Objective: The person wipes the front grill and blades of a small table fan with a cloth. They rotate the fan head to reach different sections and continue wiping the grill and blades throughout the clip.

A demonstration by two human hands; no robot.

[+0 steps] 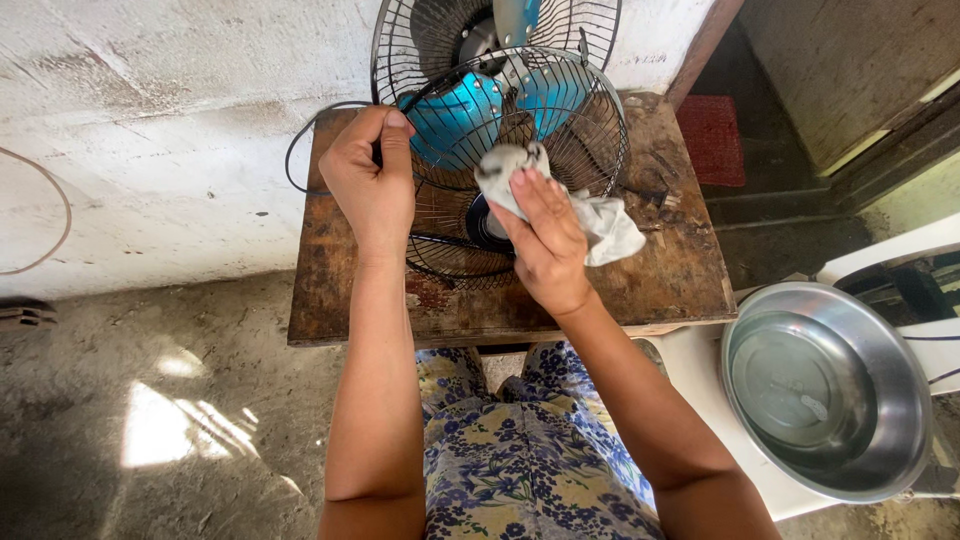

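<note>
left to right, from the head view.

1. cord (300,140): a dark loop runs off the back left corner of the table (340,300) and behind it. i judge that a tug on the fan could snag the cord, or a dragged cord could pull the fan off balance.

2. left hand (372,185): closed in a fist round the left rim of the grille (560,150), fingers curled over the wires. this grip is all that steadies the fan. risk: if it loosens while the other hand pushes, the fan may slide or tip on the worn wood.

3. fan: it stands at the back middle of the table, against the wall, grille facing me, blue blades (455,115) behind the wires. risk: thin wires can bend under hard pressure, and a fingertip can slip between them.

4. right hand (548,240): fingers nearly flat, pressing a grey cloth (600,220) onto the lower middle of the grille; the loose end hangs to the right. risk: that end could catch on the wires or on the hub.

5. bowl (825,390): a steel bowl on a white seat, well apart to the right. an elbow swung back could knock it down.

i cannot tell whether the fan is plugged in; if so, the blades are a hazard.
</note>
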